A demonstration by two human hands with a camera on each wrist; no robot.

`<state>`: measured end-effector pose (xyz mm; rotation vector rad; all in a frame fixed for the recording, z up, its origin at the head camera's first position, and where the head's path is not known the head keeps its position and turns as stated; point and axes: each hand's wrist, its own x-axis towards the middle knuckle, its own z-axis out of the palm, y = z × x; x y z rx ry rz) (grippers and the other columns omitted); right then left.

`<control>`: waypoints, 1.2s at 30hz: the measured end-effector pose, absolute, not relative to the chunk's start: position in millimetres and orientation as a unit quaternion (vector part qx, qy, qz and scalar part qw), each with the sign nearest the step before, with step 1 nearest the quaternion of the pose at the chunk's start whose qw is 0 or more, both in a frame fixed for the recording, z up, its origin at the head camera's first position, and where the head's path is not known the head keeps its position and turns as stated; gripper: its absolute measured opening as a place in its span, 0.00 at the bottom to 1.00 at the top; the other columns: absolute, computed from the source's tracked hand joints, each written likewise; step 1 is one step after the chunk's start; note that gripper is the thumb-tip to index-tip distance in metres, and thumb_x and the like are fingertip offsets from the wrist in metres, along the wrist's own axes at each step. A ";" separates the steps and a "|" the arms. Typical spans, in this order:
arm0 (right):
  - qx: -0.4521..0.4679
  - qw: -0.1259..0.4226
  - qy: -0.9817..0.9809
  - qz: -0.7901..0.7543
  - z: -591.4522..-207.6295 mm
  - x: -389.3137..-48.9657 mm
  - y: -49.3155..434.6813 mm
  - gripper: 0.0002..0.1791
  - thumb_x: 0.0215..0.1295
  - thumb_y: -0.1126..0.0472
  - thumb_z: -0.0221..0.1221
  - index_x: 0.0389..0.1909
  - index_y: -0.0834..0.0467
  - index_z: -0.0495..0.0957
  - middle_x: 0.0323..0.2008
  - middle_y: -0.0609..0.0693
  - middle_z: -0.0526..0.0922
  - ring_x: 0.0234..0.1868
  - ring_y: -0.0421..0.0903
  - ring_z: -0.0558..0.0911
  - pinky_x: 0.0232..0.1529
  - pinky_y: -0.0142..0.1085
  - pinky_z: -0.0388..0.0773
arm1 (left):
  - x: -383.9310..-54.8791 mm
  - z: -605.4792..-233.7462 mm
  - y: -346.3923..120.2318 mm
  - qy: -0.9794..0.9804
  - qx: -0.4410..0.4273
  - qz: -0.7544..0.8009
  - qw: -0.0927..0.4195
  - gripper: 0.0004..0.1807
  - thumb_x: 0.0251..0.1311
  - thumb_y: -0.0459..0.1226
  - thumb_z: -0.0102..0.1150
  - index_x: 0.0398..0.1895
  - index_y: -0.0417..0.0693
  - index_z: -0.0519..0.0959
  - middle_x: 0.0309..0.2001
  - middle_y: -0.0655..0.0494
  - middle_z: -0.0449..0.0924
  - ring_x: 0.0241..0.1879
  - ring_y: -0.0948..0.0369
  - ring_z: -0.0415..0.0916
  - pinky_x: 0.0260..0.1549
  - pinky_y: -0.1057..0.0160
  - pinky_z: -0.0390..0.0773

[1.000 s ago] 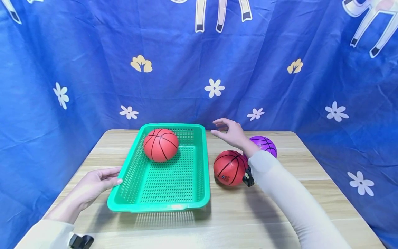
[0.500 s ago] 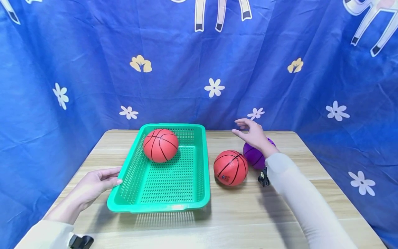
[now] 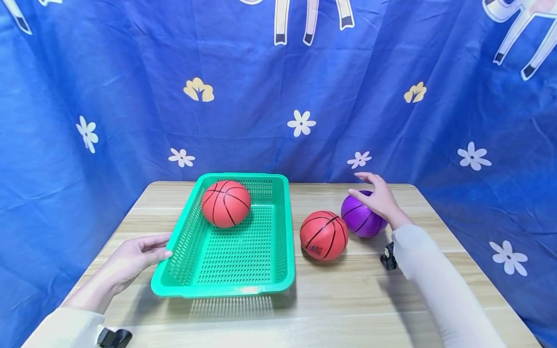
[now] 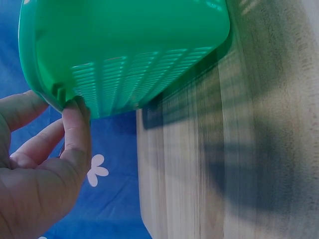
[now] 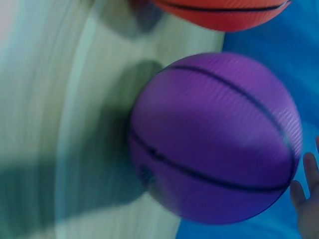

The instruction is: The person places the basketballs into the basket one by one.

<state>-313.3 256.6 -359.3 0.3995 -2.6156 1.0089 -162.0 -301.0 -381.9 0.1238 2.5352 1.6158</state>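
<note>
A green plastic basket (image 3: 226, 291) stands on the left part of the table, with one red toy basketball (image 3: 226, 204) inside at its far left. My left hand (image 3: 135, 261) pinches the basket's left rim between thumb and fingers; the left wrist view shows that grip on the rim (image 4: 31, 64) from below. Over at the right, my right hand (image 3: 379, 195) hovers at the top of a purple toy basketball (image 3: 363, 220), its fingers spread and loosely bent. In the right wrist view the purple ball (image 5: 214, 139) fills the middle, and fingertips (image 5: 310, 172) show at its right edge.
A second red toy basketball (image 3: 324, 236) sits on the table between the basket and the purple ball. The wooden table (image 3: 348, 309) ends at a blue patterned curtain (image 3: 243, 130) behind and on both sides.
My right hand has moved right, from beyond the red ball near the basket to over the purple ball. The left hand, basket and balls have stayed put.
</note>
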 end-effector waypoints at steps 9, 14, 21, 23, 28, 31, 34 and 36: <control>0.108 0.147 -0.917 0.354 -377.8 -302.2 281.2 0.38 0.56 0.46 0.66 0.66 0.55 0.66 0.65 0.63 0.63 0.66 0.64 0.58 0.61 0.67 0.53 | -161.3 -381.4 -300.4 0.843 0.040 0.533 0.066 0.33 0.64 0.33 0.58 0.64 0.21 0.58 0.60 0.26 0.66 0.43 0.76 0.73 0.43 0.73 0.76; 0.104 0.136 -0.917 0.360 -388.6 -297.9 289.5 0.43 0.54 0.45 0.68 0.69 0.53 0.62 0.66 0.63 0.59 0.66 0.65 0.56 0.59 0.70 0.53 | -160.9 -380.6 -299.8 0.841 0.039 0.535 0.068 0.33 0.64 0.33 0.58 0.64 0.21 0.58 0.60 0.26 0.66 0.43 0.75 0.73 0.43 0.73 0.76; 0.095 0.109 -0.911 0.386 -404.5 -293.2 296.7 0.51 0.50 0.46 0.71 0.73 0.50 0.56 0.66 0.66 0.55 0.64 0.68 0.59 0.57 0.68 0.60 | -161.2 -380.5 -299.2 0.837 0.038 0.541 0.069 0.32 0.64 0.33 0.58 0.64 0.20 0.58 0.59 0.27 0.67 0.43 0.74 0.74 0.43 0.72 0.77; 0.091 0.102 -0.909 0.393 -408.0 -291.6 297.9 0.53 0.49 0.47 0.72 0.73 0.49 0.54 0.66 0.67 0.54 0.62 0.70 0.60 0.56 0.68 0.62 | -161.1 -380.7 -299.2 0.837 0.037 0.541 0.069 0.32 0.64 0.33 0.58 0.64 0.20 0.58 0.59 0.27 0.67 0.43 0.74 0.75 0.43 0.72 0.77; 0.081 0.083 -0.909 0.399 -413.7 -288.5 300.7 0.57 0.46 0.47 0.74 0.75 0.46 0.49 0.67 0.68 0.50 0.61 0.72 0.61 0.56 0.67 0.63 | -160.8 -380.3 -299.0 0.840 0.036 0.537 0.070 0.33 0.64 0.33 0.58 0.64 0.21 0.58 0.59 0.26 0.66 0.43 0.75 0.74 0.43 0.72 0.77; 0.080 0.079 -0.910 0.398 -415.2 -287.6 302.1 0.59 0.45 0.48 0.74 0.75 0.46 0.48 0.67 0.69 0.50 0.61 0.72 0.61 0.55 0.68 0.63 | -161.0 -379.6 -298.7 0.840 0.037 0.537 0.070 0.33 0.64 0.33 0.58 0.64 0.21 0.58 0.59 0.26 0.66 0.43 0.75 0.74 0.43 0.72 0.77; 0.082 0.079 -0.912 0.395 -416.4 -287.4 303.3 0.59 0.43 0.48 0.75 0.75 0.48 0.49 0.67 0.69 0.50 0.61 0.72 0.61 0.56 0.67 0.63 | -161.2 -378.9 -298.3 0.838 0.038 0.540 0.071 0.32 0.64 0.33 0.57 0.65 0.21 0.58 0.59 0.26 0.66 0.43 0.74 0.74 0.43 0.72 0.77; 0.083 0.081 -0.912 0.394 -417.0 -287.6 303.8 0.59 0.43 0.49 0.76 0.74 0.50 0.51 0.67 0.69 0.52 0.61 0.72 0.61 0.55 0.67 0.63 | -161.1 -378.7 -298.2 0.837 0.039 0.541 0.072 0.32 0.65 0.33 0.57 0.65 0.21 0.58 0.59 0.26 0.66 0.43 0.73 0.75 0.43 0.71 0.77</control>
